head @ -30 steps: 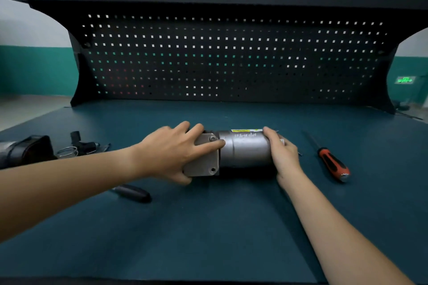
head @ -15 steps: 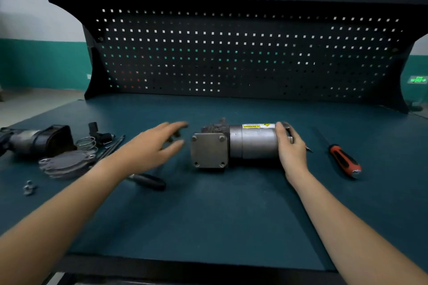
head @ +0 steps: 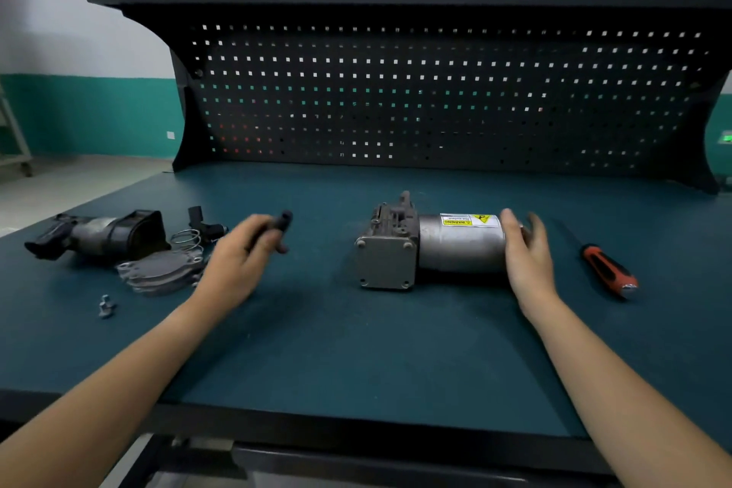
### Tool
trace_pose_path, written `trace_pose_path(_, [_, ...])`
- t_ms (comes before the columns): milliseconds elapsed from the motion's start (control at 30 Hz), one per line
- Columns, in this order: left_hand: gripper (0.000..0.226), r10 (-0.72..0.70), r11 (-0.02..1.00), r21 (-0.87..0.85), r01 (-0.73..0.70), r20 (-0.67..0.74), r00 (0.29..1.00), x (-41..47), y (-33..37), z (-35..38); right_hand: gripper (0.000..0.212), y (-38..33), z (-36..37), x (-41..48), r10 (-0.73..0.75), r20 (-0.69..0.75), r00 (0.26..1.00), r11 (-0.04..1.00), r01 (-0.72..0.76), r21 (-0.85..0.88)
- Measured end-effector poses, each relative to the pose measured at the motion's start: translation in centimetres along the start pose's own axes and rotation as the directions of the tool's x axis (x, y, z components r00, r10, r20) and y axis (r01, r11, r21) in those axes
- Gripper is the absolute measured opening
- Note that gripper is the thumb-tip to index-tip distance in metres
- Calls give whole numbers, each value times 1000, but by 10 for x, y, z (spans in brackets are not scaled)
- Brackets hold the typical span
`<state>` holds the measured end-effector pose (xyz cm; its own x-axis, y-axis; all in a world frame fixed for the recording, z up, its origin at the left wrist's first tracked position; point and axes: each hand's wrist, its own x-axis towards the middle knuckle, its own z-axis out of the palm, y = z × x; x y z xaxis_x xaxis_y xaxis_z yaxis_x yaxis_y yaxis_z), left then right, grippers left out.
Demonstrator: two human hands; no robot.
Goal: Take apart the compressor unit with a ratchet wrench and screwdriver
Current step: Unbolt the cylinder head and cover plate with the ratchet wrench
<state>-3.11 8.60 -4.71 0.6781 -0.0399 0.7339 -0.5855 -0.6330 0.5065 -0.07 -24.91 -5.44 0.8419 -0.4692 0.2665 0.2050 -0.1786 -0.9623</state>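
Two hands: left hand [head: 241, 261] is gripping a dark tool handle [head: 283, 221] while right hand [head: 528, 254], fingers straight, is bracing the compressor unit [head: 459, 246], which wants pinning firmly.

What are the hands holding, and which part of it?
The left hand grips a dark tool around its handle, one end poking out of the grip. The right hand holds nothing; it rests against the right end of the compressor unit.

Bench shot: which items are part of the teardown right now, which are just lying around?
In the job: compressor unit, right hand on it; dark-handled tool, gripped by left hand; screwdriver.
Lying about: black housing, spring, cover plates, loose bolts.
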Motion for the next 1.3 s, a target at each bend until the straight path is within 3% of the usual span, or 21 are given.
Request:
trace_pose_path(100, [26,-314,884,-425,193,-235,920,11,16,-2,66,-12,0,-12,-106,-94,990,984,90,-157])
trace_pose_path(167, [32,-523,673,-716,185,-285,803,18,30,-17,56,-29,0,-29,-372,-187,909,915,327,-235])
trace_pose_path(233, [38,-631,395,-914,89,-199,750,19,46,-34,33,-44,6,-50,-552,-180,814,831,521,-192])
trace_pose_path(300, [44,-646,250,-967,39,-137,751,8,64,-41,15,-52,21,-77,-490,7,872,871,489,-50])
trace_pose_path(333, [47,-638,223,-974,32,-121,761,-1,73,-40,22,-56,33,-93,-347,182,920,936,351,13])
trace_pose_path(367, [48,-630,205,-978,32,-107,769,-10,83,-37,26,-58,45,-108,-156,380,912,987,163,14])
trace_pose_path(400, [50,-626,192,-981,37,-93,774,-20,92,-32,25,-60,57,-120,41,532,846,999,-29,-32])
trace_pose_path(467, [50,-613,181,-983,40,-81,786,-36,106,-23,21,-59,77,-134,264,658,705,943,-334,-20])
trace_pose_path(533, [50,-604,185,-982,26,-93,791,-48,115,-16,22,-60,88,-136,343,678,650,821,-558,119])
trace_pose_path(600, [46,-603,205,-979,8,-120,788,-56,120,-12,24,-60,92,-131,374,667,644,717,-657,233])
trace_pose_path(700, [43,-622,259,-966,-2,-168,765,-63,120,-9,26,-57,94,-123,388,634,669,639,-691,338])
trace_pose_path(833, [45,-659,268,-963,8,-178,730,-68,118,-2,19,-56,99,-120,398,596,698,700,-651,295])
trace_pose_path(1100, [48,-630,274,-961,-35,-207,748,-69,118,5,19,-57,101,-115,329,588,739,722,-598,348])
trace_pose_path(1300, [56,-593,320,-947,-38,-231,771,-70,119,10,21,-54,101,-112,338,605,721,705,-620,345])
